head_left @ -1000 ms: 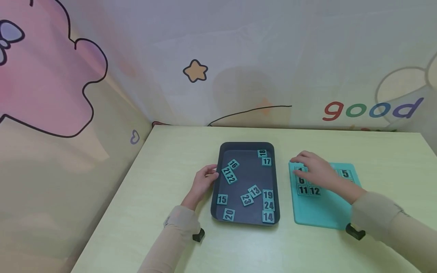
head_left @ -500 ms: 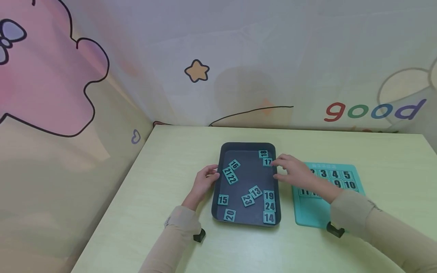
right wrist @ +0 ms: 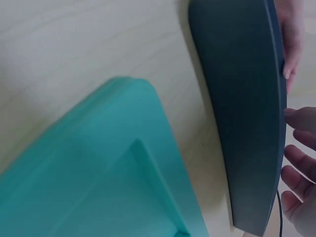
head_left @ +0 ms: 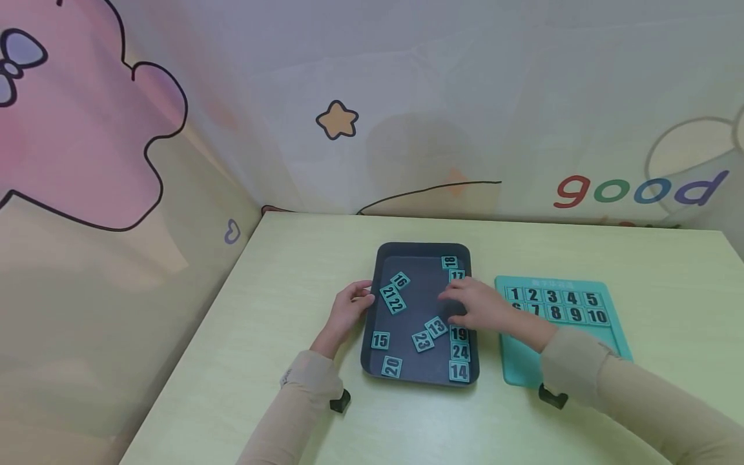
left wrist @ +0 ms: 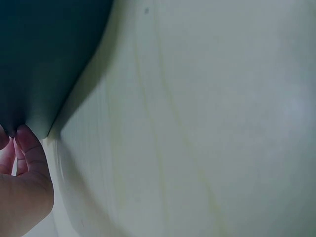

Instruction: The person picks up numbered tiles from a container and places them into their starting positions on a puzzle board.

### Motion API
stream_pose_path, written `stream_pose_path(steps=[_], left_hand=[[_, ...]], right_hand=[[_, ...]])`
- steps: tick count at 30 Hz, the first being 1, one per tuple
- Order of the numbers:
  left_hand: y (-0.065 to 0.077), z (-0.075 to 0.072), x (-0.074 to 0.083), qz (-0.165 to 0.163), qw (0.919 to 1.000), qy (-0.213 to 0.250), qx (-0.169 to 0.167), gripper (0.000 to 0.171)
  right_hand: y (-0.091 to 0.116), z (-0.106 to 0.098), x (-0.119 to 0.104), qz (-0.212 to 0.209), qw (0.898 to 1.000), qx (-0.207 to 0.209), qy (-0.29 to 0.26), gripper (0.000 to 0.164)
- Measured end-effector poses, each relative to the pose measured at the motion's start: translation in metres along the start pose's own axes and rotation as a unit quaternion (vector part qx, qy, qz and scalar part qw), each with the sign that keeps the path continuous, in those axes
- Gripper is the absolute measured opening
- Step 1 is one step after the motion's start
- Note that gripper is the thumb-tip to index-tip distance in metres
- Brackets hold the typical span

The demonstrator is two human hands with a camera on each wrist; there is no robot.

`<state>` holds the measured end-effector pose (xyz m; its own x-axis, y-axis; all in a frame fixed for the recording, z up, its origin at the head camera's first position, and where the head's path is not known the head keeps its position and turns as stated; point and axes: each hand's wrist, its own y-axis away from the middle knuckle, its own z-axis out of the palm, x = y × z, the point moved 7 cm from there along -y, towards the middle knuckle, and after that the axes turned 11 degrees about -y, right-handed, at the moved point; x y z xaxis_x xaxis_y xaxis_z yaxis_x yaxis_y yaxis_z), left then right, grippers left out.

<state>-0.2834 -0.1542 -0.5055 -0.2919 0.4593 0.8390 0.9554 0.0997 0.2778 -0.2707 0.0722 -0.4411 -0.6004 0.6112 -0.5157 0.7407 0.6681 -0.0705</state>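
Note:
A dark tray [head_left: 407, 258] lies on the table, holding several loose teal number tiles. My left hand [head_left: 350, 309] pinches its left rim between thumb and fingers, as the left wrist view [left wrist: 24, 168] also shows. Over the tray's right part reaches my right hand [head_left: 479, 303], fingers spread and nothing seen between them. Its fingertips are near tile 13 [head_left: 436, 327] and tile 19 [head_left: 459, 334]; tile 17 [head_left: 456, 276] is just beyond. To the right lies a teal number board [head_left: 517, 368] with tiles 1 to 10 in its upper rows; my right forearm and sleeve hide part of it.
Tiles 16 [head_left: 400, 279], 15 [head_left: 380, 340] and 20 [head_left: 392, 367] lie scattered on the tray's left side. Tile 24 [head_left: 460, 352] and tile 14 [head_left: 459, 371] line its right edge. A printed cloth wall [head_left: 430, 148] borders the pale table [head_left: 314, 245].
My right hand has moved left from the board, past the tray's right rim, to above the tray, uncovering the board's upper tiles. My left hand stays at the tray's rim.

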Motion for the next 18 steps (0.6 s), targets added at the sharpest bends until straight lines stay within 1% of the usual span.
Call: stream_pose_path(steps=[3, 5, 12, 18], left_hand=[[0.000, 0.000, 0.000, 0.002, 1.0000, 0.001, 0.000, 0.033], [0.000, 0.000, 0.000, 0.004, 1.0000, 0.001, 0.005, 0.033], [-0.004, 0.001, -0.002, 0.022, 0.9994, 0.024, 0.012, 0.033], [-0.004, 0.001, -0.002, 0.021, 0.9995, 0.023, 0.006, 0.034]], right_hand=[[-0.001, 0.008, -0.004, -0.023, 0.999, -0.014, 0.021, 0.036], [-0.002, 0.013, -0.005, -0.033, 0.999, -0.024, 0.031, 0.036], [-0.005, 0.029, -0.004, -0.033, 0.997, -0.040, 0.049, 0.035], [-0.005, 0.034, -0.004, -0.045, 0.996, -0.037, 0.068, 0.031]])
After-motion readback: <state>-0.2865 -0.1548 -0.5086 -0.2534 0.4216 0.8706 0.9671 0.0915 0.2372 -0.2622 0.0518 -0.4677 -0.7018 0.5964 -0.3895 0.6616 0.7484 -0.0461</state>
